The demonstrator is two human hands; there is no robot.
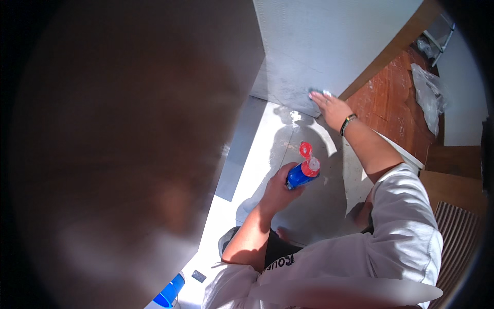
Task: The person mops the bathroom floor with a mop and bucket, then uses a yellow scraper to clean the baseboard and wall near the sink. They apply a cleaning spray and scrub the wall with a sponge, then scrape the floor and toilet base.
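Note:
My left hand (pixel 278 193) grips a blue plastic bottle (pixel 300 177). Its red flip-top cap (pixel 305 150) is swung up, and white residue shows around the spout. My right hand (pixel 331 109) presses a small dark scrubbing pad (pixel 312 92) flat against the lower part of a white door or panel (pixel 308 50). The fingers cover most of the pad, so its full shape is hidden. Grey smudges and streaks mark the panel's surface to the left of the fingers.
Wet grey floor tiles (pixel 316 208) lie below. A blurred dark surface (pixel 127 116) fills the left side. A blue bucket (pixel 170 290) stands at lower left, near a small dark block (pixel 198 275). Reddish wood flooring (pixel 386 96) and plastic sheeting (pixel 427 92) lie at right, beyond a threshold.

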